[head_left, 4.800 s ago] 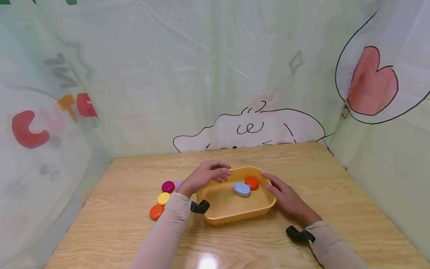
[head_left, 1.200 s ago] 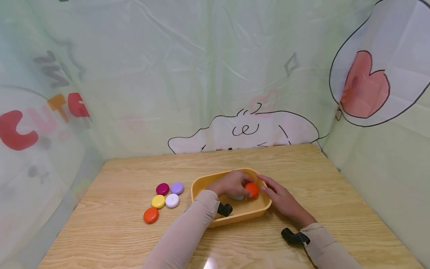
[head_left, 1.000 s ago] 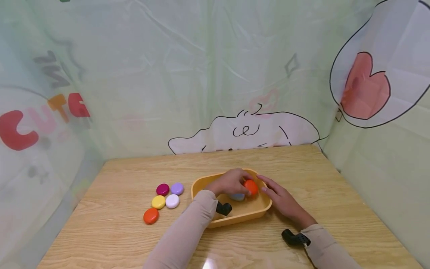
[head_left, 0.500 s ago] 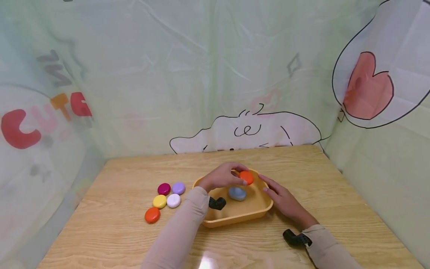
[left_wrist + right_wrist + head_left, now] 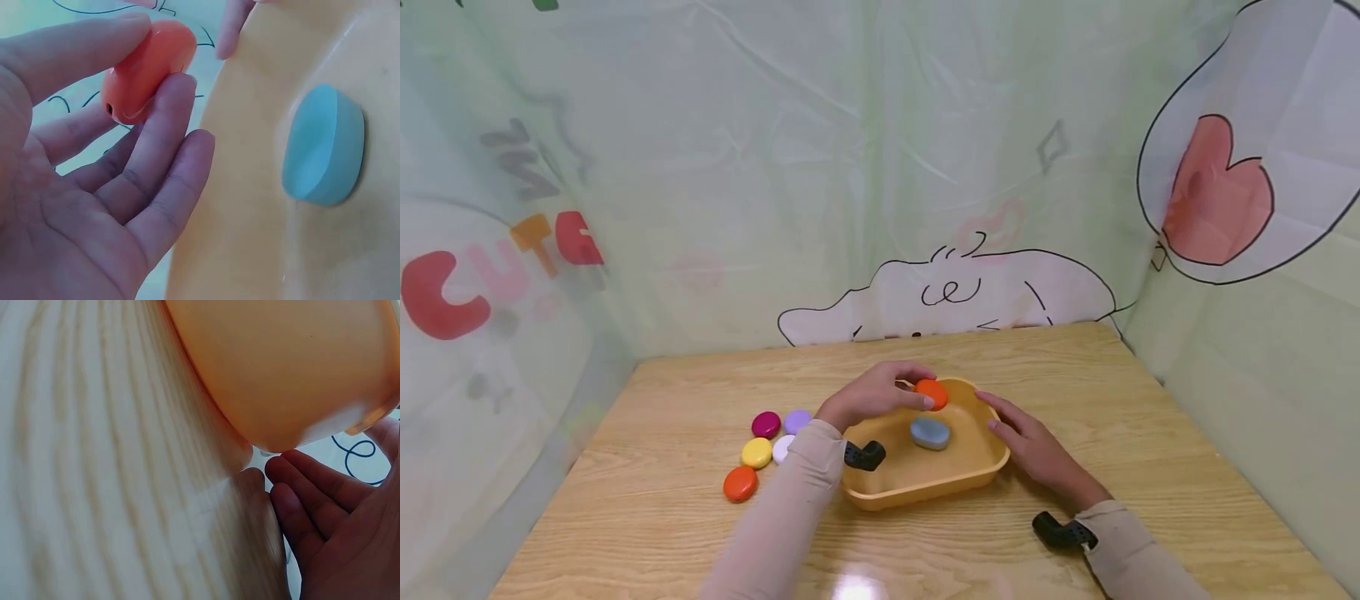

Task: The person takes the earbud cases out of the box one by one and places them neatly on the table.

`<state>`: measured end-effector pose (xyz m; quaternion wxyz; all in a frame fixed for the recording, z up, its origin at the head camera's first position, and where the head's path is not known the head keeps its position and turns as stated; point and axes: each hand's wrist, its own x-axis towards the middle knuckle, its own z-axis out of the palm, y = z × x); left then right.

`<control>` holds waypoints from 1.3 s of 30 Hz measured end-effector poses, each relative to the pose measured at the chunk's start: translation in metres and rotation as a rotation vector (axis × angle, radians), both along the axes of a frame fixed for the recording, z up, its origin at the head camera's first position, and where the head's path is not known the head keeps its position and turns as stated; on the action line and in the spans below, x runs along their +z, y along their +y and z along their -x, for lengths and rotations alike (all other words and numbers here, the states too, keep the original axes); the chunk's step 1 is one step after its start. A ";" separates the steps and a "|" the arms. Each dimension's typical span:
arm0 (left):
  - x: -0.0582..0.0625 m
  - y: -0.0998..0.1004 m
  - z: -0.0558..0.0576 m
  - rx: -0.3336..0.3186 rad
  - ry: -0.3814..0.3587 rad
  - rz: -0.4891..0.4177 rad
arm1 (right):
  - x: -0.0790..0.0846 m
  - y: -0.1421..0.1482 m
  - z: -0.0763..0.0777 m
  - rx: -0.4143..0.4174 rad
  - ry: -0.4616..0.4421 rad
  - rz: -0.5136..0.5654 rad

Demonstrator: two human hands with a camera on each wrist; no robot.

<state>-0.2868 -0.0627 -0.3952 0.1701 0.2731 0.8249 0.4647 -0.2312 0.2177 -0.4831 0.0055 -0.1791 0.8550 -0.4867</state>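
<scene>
My left hand [image 5: 868, 395] pinches a glossy round orange-red disc [image 5: 932, 394] between thumb and fingers, above the orange tray [image 5: 925, 492]. In the left wrist view, a small dark slot shows on the rounded edge of the orange-red disc [image 5: 147, 72]. A thick blue-grey oval piece [image 5: 930, 433] lies on the tray's floor; close up, the blue oval piece [image 5: 325, 147] has a hollowed face. At the tray's right end my right hand [image 5: 1037, 450] rests, fingers extended along the rim. In the right wrist view, fingers of the right hand [image 5: 337, 512] lie close against the tray's outer wall [image 5: 281, 375].
Left of the tray, several round glossy discs lie on the wooden table [image 5: 662, 433]: magenta [image 5: 766, 425], yellow [image 5: 757, 453], orange-red [image 5: 741, 483], lilac [image 5: 797, 422] and white [image 5: 782, 450], the last partly behind the left sleeve. A printed curtain [image 5: 737, 167] stands behind the table.
My left hand reached into the tray, took hold of the orange-red disc beside the blue-grey piece, lifted it and moved left with it. The right hand stays at the tray's right end.
</scene>
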 end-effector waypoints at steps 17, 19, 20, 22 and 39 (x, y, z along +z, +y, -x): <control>-0.004 -0.032 -0.008 -0.015 -0.003 -0.033 | -0.004 0.000 0.003 -0.003 0.018 -0.023; -0.004 -0.037 -0.010 -0.004 -0.003 -0.032 | -0.004 0.000 0.003 0.000 0.021 -0.027; -0.004 -0.039 -0.011 0.001 -0.005 -0.034 | -0.004 0.001 0.003 0.002 0.022 -0.029; -0.003 -0.043 -0.014 0.020 -0.004 -0.032 | -0.003 0.002 0.003 0.007 0.023 -0.025; -0.004 -0.067 -0.038 0.135 -0.049 -0.089 | -0.003 0.002 0.003 0.002 0.013 -0.020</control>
